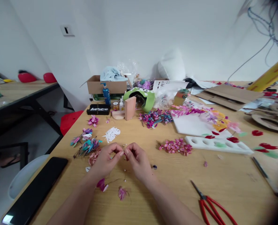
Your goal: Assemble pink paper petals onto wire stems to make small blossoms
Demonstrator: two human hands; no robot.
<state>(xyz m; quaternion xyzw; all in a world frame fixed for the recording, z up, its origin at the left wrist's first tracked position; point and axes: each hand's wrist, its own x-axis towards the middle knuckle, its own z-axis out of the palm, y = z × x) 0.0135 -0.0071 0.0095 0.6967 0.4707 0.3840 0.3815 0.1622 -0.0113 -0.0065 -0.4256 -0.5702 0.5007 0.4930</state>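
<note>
My left hand (pixel 108 160) and my right hand (pixel 137 159) meet over the middle of the table, thumbs and forefingers pinched almost tip to tip. What lies between the fingertips is too small to name; a bit of something reddish shows by the right fingers. Below the hands lie a magenta flower (pixel 101 185) with a thin stem and a pinkish-purple flower (pixel 122 193). Left of my left hand are bunches of teal and purple flowers (pixel 90 146), with salmon-pink ones (pixel 93 157) partly behind the wrist. White paper-like pieces (pixel 112 134) sit just beyond.
Red-handled pliers (pixel 209 203) lie front right, a black phone (pixel 35 193) front left. Pink flowers (pixel 176 147) rest beside a white holed block (pixel 218 144). Farther back stand a wooden block (pixel 130 108), a blue pump bottle (pixel 106 94), a black tray (pixel 98 109) and a cardboard box (pixel 107 86).
</note>
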